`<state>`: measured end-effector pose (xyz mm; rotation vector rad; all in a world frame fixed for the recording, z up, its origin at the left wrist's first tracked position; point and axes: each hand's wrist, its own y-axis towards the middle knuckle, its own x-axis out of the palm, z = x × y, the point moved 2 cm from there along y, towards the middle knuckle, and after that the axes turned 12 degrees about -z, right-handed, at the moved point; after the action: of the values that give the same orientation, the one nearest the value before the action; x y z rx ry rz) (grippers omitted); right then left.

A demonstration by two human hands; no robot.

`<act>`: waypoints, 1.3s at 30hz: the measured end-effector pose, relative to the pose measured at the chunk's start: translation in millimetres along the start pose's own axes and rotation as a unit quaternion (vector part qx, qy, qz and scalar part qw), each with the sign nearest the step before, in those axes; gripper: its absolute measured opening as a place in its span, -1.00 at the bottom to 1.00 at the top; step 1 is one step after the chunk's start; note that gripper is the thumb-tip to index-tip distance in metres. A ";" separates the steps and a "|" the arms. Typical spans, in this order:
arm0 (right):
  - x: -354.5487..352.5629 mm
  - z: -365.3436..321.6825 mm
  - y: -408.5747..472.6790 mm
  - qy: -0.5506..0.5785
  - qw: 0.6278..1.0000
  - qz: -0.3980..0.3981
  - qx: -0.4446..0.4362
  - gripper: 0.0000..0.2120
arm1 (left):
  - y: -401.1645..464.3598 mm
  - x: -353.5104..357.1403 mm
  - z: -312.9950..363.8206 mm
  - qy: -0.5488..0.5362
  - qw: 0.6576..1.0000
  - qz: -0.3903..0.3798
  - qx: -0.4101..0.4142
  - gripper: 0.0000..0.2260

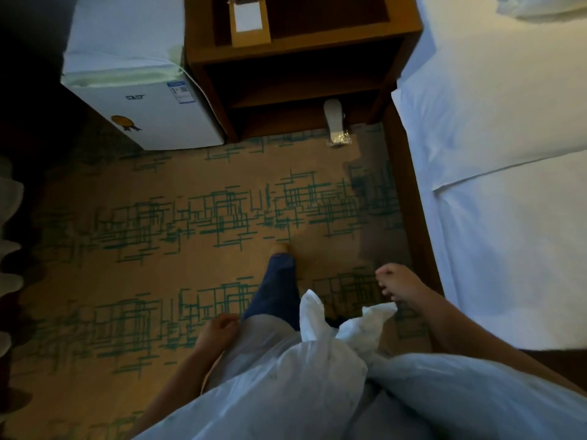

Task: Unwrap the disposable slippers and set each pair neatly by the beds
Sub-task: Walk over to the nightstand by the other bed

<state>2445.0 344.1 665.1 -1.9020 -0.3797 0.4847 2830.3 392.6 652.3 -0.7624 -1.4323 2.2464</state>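
A wrapped pair of white slippers (335, 123) leans out of the lowest shelf of the wooden nightstand (298, 49), its clear plastic end crinkled on the carpet. My left hand (219, 330) hangs by my left thigh with loosely curled fingers and holds nothing. My right hand (398, 284) is out in front of me near the bed frame, fingers relaxed and empty. Both hands are well short of the slippers. My leg in dark trousers (279, 287) steps forward between them.
A white-sheeted bed (495, 154) on a wooden frame runs down the right side. A white mini fridge (133, 90) stands left of the nightstand. Patterned tan and green carpet (190, 217) covers the floor ahead. A pale curtain edge (9, 223) is at far left.
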 end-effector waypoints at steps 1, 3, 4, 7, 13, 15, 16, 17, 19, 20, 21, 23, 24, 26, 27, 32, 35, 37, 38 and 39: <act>-4.6 -10.4 4.3 0.008 1.000 0.007 0.001 -0.78 | 11.6 -11.8 11.4 0.014 1.000 -0.006 0.002 -0.68; -12.4 -30.0 14.2 0.027 1.000 0.014 0.002 -0.78 | 26.7 -35.9 44.3 0.020 1.000 -0.005 0.010 -0.83; -15.6 -38.2 18.3 0.040 0.999 0.014 0.008 -0.78 | 34.2 -48.2 60.1 0.023 1.000 -0.008 0.017 -0.85; -24.3 -63.1 29.0 0.056 0.998 0.014 0.019 -0.76 | 62.6 -87.3 105.9 0.034 0.999 -0.028 0.026 -0.87; -48.6 -102.7 66.4 0.111 0.993 0.033 0.013 -0.80 | 122.5 -140.8 213.4 0.069 0.995 -0.030 0.060 -0.91; -61.8 -111.4 80.2 0.111 0.993 0.037 0.007 -0.85 | 142.6 -150.1 244.6 0.074 0.994 -0.017 0.073 -0.83; -70.7 -115.0 88.1 0.108 0.993 0.042 0.002 -0.87 | 151.3 -152.6 258.6 0.080 0.994 -0.012 0.075 -0.82; -80.7 -118.6 97.0 0.104 0.993 0.046 -0.004 -0.88 | 160.7 -153.8 270.3 0.087 0.993 -0.007 0.074 -0.83; -103.7 -126.6 117.1 0.088 0.995 0.040 -0.011 -0.85 | 177.5 -148.3 293.0 0.110 0.991 0.004 0.076 -0.85; -115.6 -131.2 127.4 0.065 0.997 0.028 -0.016 -0.81 | 184.1 -142.0 304.4 0.114 0.990 0.010 0.080 -0.83; -128.0 -136.1 139.4 0.037 0.999 0.016 -0.024 -0.78 | 192.7 -135.0 314.2 0.117 0.990 0.017 0.083 -0.81; -151.8 -145.4 164.1 -0.004 0.999 0.005 -0.042 -0.75 | 214.7 -118.3 330.0 0.127 0.987 0.028 0.091 -0.83; -161.9 -149.0 177.0 -0.023 0.999 0.002 -0.047 -0.74 | 225.4 -110.3 334.9 0.130 0.987 0.027 0.093 -0.85; -179.0 -155.3 206.3 -0.067 0.996 -0.008 -0.050 -0.73 | 249.7 -95.6 337.9 0.142 0.984 0.028 0.101 -0.87; -185.0 -157.4 222.7 -0.088 0.995 -0.015 -0.051 -0.72 | 261.8 -88.4 338.4 0.148 0.984 0.022 0.098 -0.85; -193.1 -162.6 307.2 -0.161 0.985 -0.028 -0.054 -0.70 | 336.6 -64.0 324.1 0.169 0.982 0.015 0.087 -0.77; -187.4 -156.0 360.7 -0.187 0.980 -0.028 -0.062 -0.69 | 385.7 -51.7 318.6 0.218 0.972 -0.012 0.093 -0.89; -181.7 -146.2 398.4 -0.198 0.978 -0.007 -0.064 -0.67 | 423.1 -43.4 314.1 0.236 0.967 -0.014 0.097 -0.89; -177.5 -140.2 417.1 -0.206 0.977 0.007 -0.062 -0.67 | 441.4 -39.7 311.4 0.244 0.965 -0.010 0.101 -0.88; -173.1 -134.7 436.3 -0.219 0.973 0.020 -0.062 -0.66 | 458.9 -36.7 309.0 0.252 0.962 -0.007 0.104 -0.86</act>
<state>2377.7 -5.1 330.5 -1.9176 -0.6735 0.9320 2659.6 -38.5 348.3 -1.1425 -0.9412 1.9521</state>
